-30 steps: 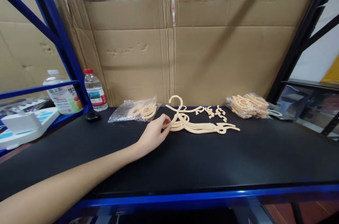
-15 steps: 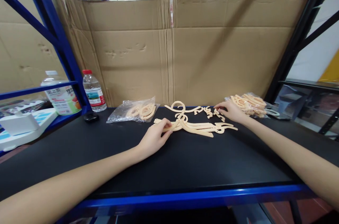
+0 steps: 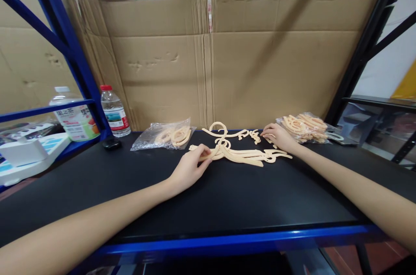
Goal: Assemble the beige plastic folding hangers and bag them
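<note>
My left hand (image 3: 191,163) is closed in a pinch on the left end of a beige plastic clothes hanger (image 3: 243,156), whose curved arms lie stacked and overlapping on the black tabletop. A large curled hook (image 3: 218,127) of the same beige plastic rises behind it. Farther back on the right, my right hand (image 3: 281,137) reaches down with bent fingers onto small beige hook pieces, which its fingers partly cover. More of the small hook pieces (image 3: 255,137) lie just left of those fingertips.
A clear bag of beige rings (image 3: 173,135) lies behind my left hand, and a bag of beige hanger parts (image 3: 303,127) sits beyond my right. A water bottle (image 3: 114,112) and a black mouse-like object (image 3: 111,143) stand left. Cardboard (image 3: 162,71) walls off the back.
My right hand has shifted slightly left and lower over the small pieces, covering more of them. The hanger's front arm has swung up a little; my left hand keeps its hold.
</note>
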A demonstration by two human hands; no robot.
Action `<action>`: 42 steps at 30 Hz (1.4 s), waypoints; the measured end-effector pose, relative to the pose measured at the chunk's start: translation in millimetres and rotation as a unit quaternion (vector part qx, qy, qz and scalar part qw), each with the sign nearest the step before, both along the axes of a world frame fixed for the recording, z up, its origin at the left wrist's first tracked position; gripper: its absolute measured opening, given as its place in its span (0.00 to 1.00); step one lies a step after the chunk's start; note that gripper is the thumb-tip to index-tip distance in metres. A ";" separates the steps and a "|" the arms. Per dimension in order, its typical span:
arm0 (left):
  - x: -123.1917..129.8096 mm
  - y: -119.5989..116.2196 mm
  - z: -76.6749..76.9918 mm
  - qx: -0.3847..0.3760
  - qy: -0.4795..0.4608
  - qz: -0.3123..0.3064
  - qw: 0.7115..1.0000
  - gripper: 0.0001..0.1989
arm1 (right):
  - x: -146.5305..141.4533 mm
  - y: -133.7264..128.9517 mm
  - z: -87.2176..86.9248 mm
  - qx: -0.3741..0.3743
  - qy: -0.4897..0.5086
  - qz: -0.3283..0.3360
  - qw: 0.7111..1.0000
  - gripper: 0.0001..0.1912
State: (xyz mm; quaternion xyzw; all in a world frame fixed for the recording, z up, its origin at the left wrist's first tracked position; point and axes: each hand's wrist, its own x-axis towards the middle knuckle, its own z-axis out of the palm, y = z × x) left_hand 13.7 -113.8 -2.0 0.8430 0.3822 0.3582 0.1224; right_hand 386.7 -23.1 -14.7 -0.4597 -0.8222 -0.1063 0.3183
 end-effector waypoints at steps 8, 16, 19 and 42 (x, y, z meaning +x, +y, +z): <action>0.1 -3.0 3.8 0.003 -0.021 0.012 1.000 0.03 | -28.2 -42.2 34.6 0.143 0.237 -0.037 0.960 0.13; -1.6 -2.8 3.1 -0.011 -0.031 0.016 0.999 0.05 | -59.5 -77.6 37.9 -0.195 0.547 0.079 0.810 0.19; -1.8 -2.9 3.5 -0.014 -0.033 0.020 0.999 0.04 | -69.2 -83.4 34.6 -0.278 0.585 0.102 0.755 0.15; -1.0 -3.4 4.6 -0.010 -0.033 0.033 0.999 0.04 | -66.5 -87.0 38.0 -0.434 0.519 0.126 0.725 0.16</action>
